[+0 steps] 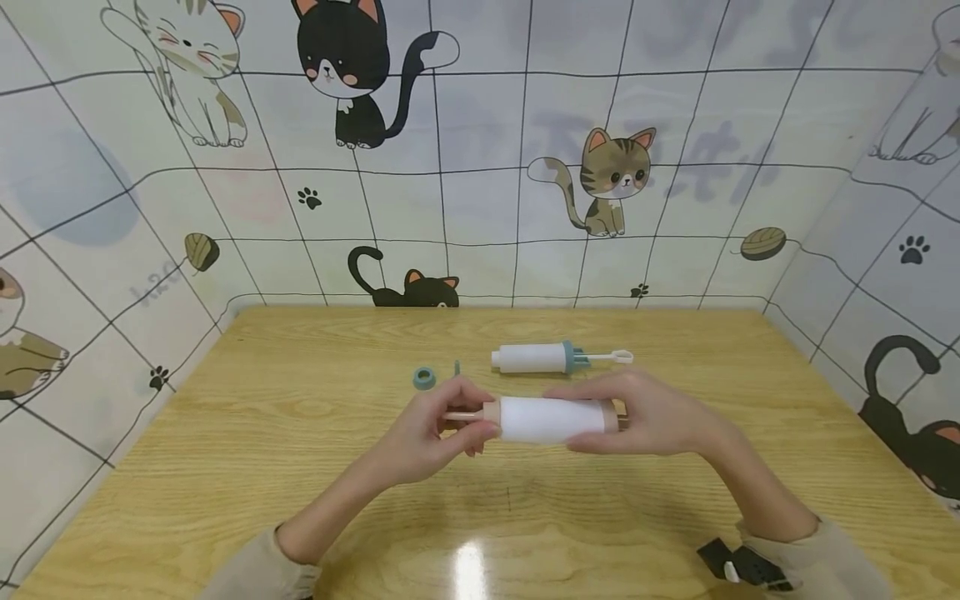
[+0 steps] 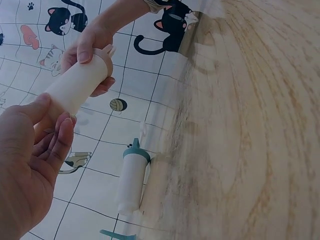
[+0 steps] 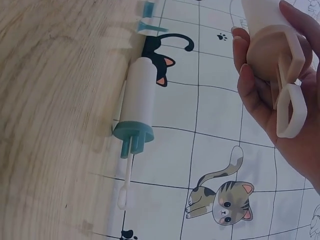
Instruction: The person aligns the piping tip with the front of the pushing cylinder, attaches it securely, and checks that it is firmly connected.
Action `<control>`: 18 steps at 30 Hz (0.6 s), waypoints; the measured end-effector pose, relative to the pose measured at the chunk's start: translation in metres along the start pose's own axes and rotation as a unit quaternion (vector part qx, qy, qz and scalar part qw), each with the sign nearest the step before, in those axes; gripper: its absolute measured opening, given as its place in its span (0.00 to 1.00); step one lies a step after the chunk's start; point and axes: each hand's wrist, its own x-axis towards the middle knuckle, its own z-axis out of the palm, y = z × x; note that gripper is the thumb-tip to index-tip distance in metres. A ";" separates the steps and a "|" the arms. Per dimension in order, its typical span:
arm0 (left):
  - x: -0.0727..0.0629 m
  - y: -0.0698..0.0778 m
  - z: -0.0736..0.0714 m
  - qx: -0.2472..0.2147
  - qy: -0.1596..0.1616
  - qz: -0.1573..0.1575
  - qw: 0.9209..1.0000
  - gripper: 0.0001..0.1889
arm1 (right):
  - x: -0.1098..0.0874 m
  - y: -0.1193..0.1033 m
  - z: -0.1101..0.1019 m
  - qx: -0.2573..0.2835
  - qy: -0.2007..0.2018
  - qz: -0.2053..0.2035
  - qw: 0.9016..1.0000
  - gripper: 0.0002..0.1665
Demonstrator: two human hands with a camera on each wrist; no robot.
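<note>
Both hands hold a white syringe-like tube (image 1: 551, 419) with pinkish-beige ends, level above the table. My left hand (image 1: 431, 433) pinches its left end between thumb and fingers, where a thin pinkish rod sticks out. Around the right end, my right hand (image 1: 637, 412) curls its thumb and fingers. In the right wrist view, a beige end cap with a plunger and a white loop handle (image 3: 291, 112) shows beside the palm. Behind the hands lies a similar white syringe-like tube (image 1: 528, 358) with a teal cap and a white loop-ended plunger pointing right.
A teal ring (image 1: 424, 378) and a small teal piece (image 1: 457, 367), partly hidden by the left hand, are on the wooden table (image 1: 300, 358). Cat-patterned cloth (image 1: 487, 200) rises behind and at both sides. Black straps (image 1: 742, 567) hang by the right sleeve.
</note>
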 end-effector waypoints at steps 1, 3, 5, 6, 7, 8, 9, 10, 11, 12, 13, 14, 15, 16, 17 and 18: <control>0.000 -0.001 0.000 -0.003 -0.001 -0.004 1.000 0.11 | 0.000 0.001 0.000 0.002 -0.002 0.000 1.000 0.28; 0.000 -0.003 -0.001 -0.009 -0.005 -0.012 1.000 0.11 | -0.001 0.003 -0.001 0.003 -0.006 0.002 1.000 0.27; 0.000 -0.005 0.000 -0.013 -0.008 -0.022 1.000 0.10 | -0.002 0.006 -0.001 -0.002 -0.010 0.007 1.000 0.26; 0.000 -0.007 0.000 -0.014 -0.010 -0.027 0.999 0.10 | -0.002 0.007 0.000 -0.006 -0.012 0.009 1.000 0.25; 0.000 -0.008 0.000 -0.014 -0.012 -0.032 0.999 0.10 | -0.002 0.009 0.000 -0.010 -0.015 0.012 1.000 0.25; -0.001 -0.009 0.001 -0.013 -0.014 -0.037 0.999 0.10 | -0.003 0.010 0.001 -0.013 -0.018 0.013 1.000 0.24; -0.001 -0.011 0.001 -0.012 -0.016 -0.043 0.999 0.10 | -0.003 0.011 0.001 -0.014 -0.020 0.013 1.000 0.24; -0.001 -0.012 0.002 -0.012 -0.017 -0.048 0.999 0.10 | -0.003 0.012 0.002 -0.015 -0.024 0.013 1.000 0.24; -0.001 -0.013 0.002 -0.010 -0.018 -0.053 0.998 0.10 | -0.004 0.013 0.002 -0.013 -0.027 0.014 0.999 0.24; -0.002 -0.014 0.003 -0.008 -0.018 -0.058 0.998 0.10 | -0.004 0.013 0.003 -0.013 -0.029 0.014 0.999 0.24; -0.002 -0.015 0.003 -0.004 -0.018 -0.062 0.998 0.11 | -0.004 0.014 0.003 -0.011 -0.032 0.016 0.999 0.24; -0.003 -0.016 0.003 -0.002 -0.017 -0.067 0.998 0.11 | -0.005 0.014 0.004 -0.008 -0.035 0.017 0.999 0.24; -0.003 -0.017 0.004 0.000 -0.015 -0.071 0.997 0.11 | -0.005 0.014 0.004 -0.005 -0.037 0.019 0.999 0.23; -0.004 -0.018 0.004 0.002 -0.013 -0.075 0.997 0.11 | -0.005 0.015 0.005 -0.002 -0.040 0.024 0.999 0.23; -0.004 -0.019 0.004 0.006 -0.012 -0.078 0.997 0.12 | -0.006 0.016 0.005 0.001 -0.043 0.030 0.999 0.23; -0.004 -0.019 0.004 0.008 -0.012 -0.082 0.997 0.12 | -0.006 0.016 0.006 0.001 -0.046 0.036 0.998 0.23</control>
